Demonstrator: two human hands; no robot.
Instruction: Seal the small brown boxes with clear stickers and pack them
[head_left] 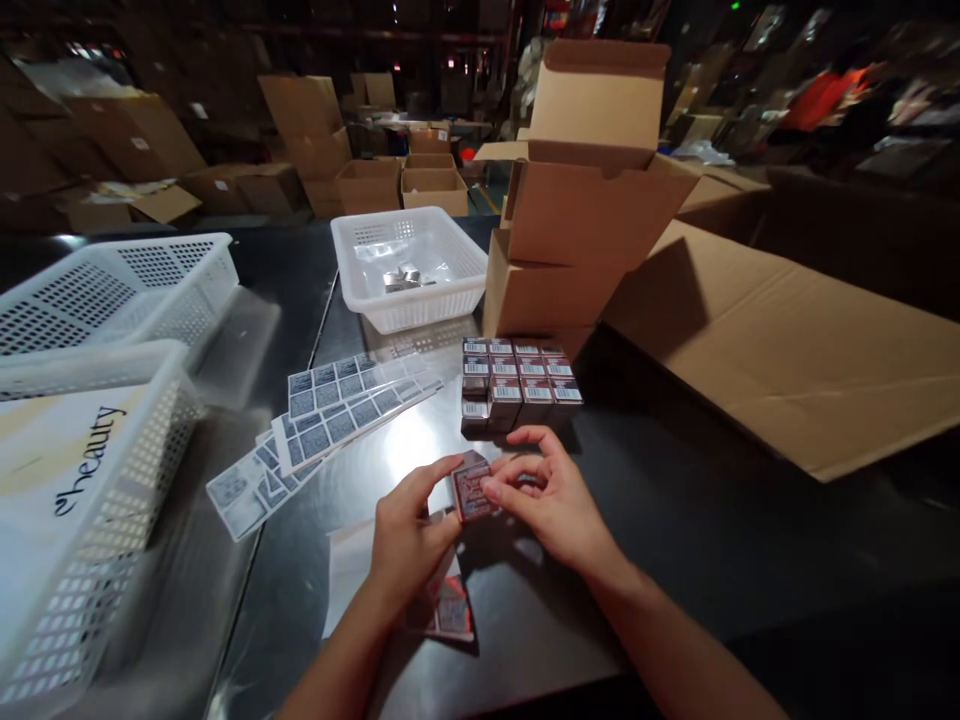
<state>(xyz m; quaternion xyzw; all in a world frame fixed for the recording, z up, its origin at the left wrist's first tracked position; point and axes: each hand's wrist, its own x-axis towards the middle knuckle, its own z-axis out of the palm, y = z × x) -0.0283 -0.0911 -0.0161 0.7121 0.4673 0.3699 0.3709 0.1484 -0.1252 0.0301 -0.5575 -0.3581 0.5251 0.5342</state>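
Got silvery bits (403,281) in far basket (431,312), small box (469,494) clamped in left hand (411,522) (can't tell for right hand (553,497)), tabletop (667,545) room right.

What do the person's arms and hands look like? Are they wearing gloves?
No gloves: the left hand and right hand are bare. No ring, watch or bracelet shows. The forearms are bare too, with no sleeves in view.

White baskets (420,306), open cardboard boxes (581,225)
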